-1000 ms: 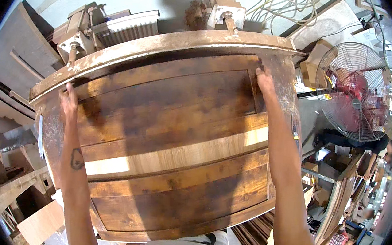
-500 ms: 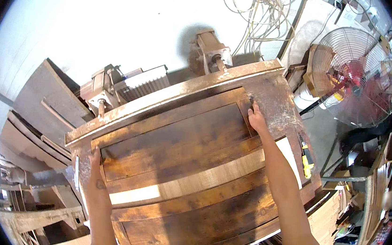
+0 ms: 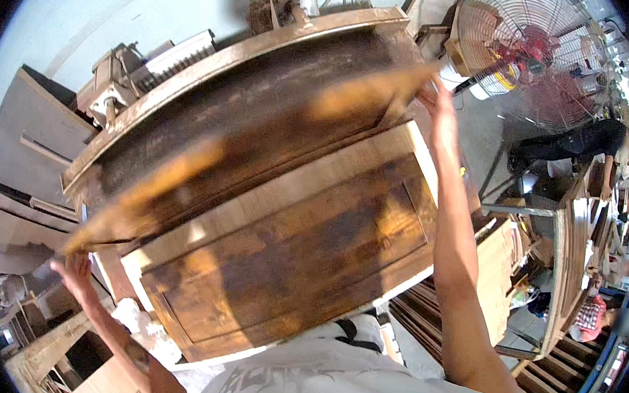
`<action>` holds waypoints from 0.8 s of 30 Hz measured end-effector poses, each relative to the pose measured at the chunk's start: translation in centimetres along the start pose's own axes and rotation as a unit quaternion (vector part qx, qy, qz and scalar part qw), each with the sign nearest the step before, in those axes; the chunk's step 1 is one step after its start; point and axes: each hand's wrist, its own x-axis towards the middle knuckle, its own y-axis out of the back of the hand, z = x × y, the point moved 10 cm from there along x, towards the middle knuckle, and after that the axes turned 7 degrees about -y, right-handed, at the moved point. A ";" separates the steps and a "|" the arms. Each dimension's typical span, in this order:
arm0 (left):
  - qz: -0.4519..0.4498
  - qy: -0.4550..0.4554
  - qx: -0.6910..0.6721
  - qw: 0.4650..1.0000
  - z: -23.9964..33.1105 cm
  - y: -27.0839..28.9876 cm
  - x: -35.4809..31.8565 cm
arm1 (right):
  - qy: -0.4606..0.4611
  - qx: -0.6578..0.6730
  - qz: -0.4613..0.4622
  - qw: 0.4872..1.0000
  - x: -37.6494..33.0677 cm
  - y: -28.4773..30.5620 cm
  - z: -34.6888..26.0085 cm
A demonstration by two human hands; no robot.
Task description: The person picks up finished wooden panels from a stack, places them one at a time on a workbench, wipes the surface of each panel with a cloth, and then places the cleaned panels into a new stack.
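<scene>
A brown-stained wooden panel (image 3: 339,100) is tilted up off the workbench, its raised edge smeared by motion. At its right end my right hand (image 3: 438,106) grips the corner. My left hand (image 3: 78,276) holds the left end from below, the fingertips partly hidden by the panel. Nearer me a second stained panel (image 3: 293,259) with a recessed middle lies flat on a pale wooden board (image 3: 285,182). Part of that board shows as a strip between the two panels.
Along the bench's far side runs a raised rail (image 3: 228,74) with two clamp cylinders (image 3: 280,0) behind it. A large caged fan (image 3: 529,54) stands at the far right. Boards (image 3: 40,140) lean at the left. Stacked wood (image 3: 492,278) and a dark-clothed person (image 3: 573,142) are to the right.
The far panel, flat on the bench before, has been lifted and tilted up by both hands. The view has shifted, showing more of the right side and my shirt.
</scene>
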 end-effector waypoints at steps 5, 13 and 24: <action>-0.053 0.097 -0.047 0.993 -6.5 13.5 -14.8 | -0.146 -0.005 -0.053 0.988 -11.7 7.0 5.1; -0.131 -0.023 0.081 0.988 -21.8 16.0 -19.2 | -0.136 -0.253 -0.035 0.957 -16.9 15.8 15.7; -0.125 -0.007 0.394 0.910 -14.1 12.4 -24.1 | -0.082 -0.358 0.074 0.927 -19.6 15.6 16.0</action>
